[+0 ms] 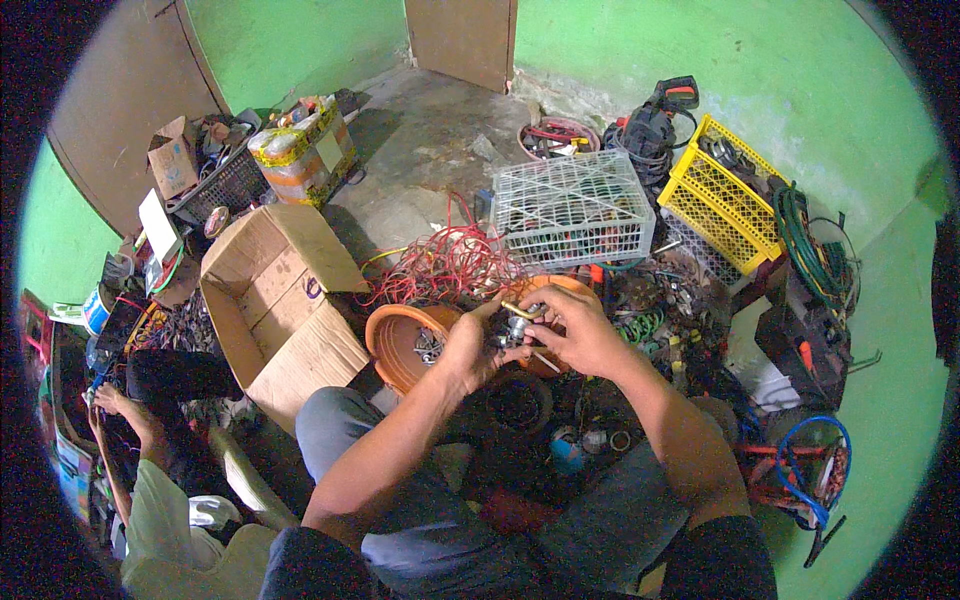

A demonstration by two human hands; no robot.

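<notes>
Metal fitting clutched by left hand and right hand, cardboard box leftward.

hands: left hand and right hand meet above the clutter, closed round a small metal part; open air only toward the body.
below hands: orange bowl to the left, a second orange dish behind the fingers, a dark round part underneath.
ahead: red wire tangle and white crate block the way forward.
left: open cardboard box stands just beside the bowl; another person's arm beyond it.
right: scrap heap, yellow crate, blue hose.
free floor: bare concrete past the wires, toward the door.
</notes>
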